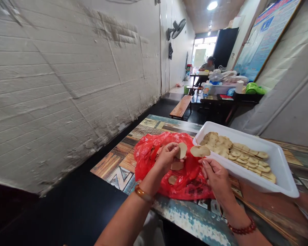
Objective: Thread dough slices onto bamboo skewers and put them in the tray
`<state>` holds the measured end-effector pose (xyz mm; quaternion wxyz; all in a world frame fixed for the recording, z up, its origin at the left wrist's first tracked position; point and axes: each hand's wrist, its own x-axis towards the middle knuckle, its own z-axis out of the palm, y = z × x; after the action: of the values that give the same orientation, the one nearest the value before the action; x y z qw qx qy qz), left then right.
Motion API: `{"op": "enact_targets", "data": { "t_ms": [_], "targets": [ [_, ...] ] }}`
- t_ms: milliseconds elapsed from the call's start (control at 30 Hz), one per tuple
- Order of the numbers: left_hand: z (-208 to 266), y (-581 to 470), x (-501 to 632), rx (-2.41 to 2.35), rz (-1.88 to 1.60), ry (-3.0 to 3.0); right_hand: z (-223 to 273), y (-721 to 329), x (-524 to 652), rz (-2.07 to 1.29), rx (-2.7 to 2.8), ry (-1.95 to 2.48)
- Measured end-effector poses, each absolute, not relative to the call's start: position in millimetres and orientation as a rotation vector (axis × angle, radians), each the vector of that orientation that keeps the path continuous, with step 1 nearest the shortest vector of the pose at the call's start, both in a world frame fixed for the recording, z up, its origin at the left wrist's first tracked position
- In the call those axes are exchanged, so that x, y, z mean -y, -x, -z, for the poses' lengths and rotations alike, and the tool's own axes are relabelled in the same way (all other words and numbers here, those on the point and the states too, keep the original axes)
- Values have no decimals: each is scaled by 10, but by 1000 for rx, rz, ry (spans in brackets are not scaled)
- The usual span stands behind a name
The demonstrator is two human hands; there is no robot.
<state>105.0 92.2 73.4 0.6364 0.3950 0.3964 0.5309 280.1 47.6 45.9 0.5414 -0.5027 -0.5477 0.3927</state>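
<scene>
Left hand (166, 157) pinches a round slice (181, 150) above a red plastic bag (149, 153). Right hand (215, 176) pinches another slice (200, 150) beside the white tray (279, 164). The far right poster (264, 34) has unreadable writing.

There was only the one view, from a camera worn on the person's head. It looked forward and down over the near end of a patterned table (118, 160), close enough that both forearms filled the lower edge of the picture. It was turned a little left, so a white brick wall (66, 85) took up most of that side. Past the table it faced down a long narrow room toward a bright doorway (201, 51) far off.
</scene>
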Motion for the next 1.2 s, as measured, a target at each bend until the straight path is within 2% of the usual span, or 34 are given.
{"op": "enact_targets", "data": {
  "t_ms": [400, 1200],
  "targets": [
    [-675, -959, -1300, -728, -1190, -844, -342, -2784, -456, -1146, 1321, 1309],
    [-590, -818, -1336, -786, -1230, -936, -329, -2768, -419, -976, 1638, 1398]
  ]
}}
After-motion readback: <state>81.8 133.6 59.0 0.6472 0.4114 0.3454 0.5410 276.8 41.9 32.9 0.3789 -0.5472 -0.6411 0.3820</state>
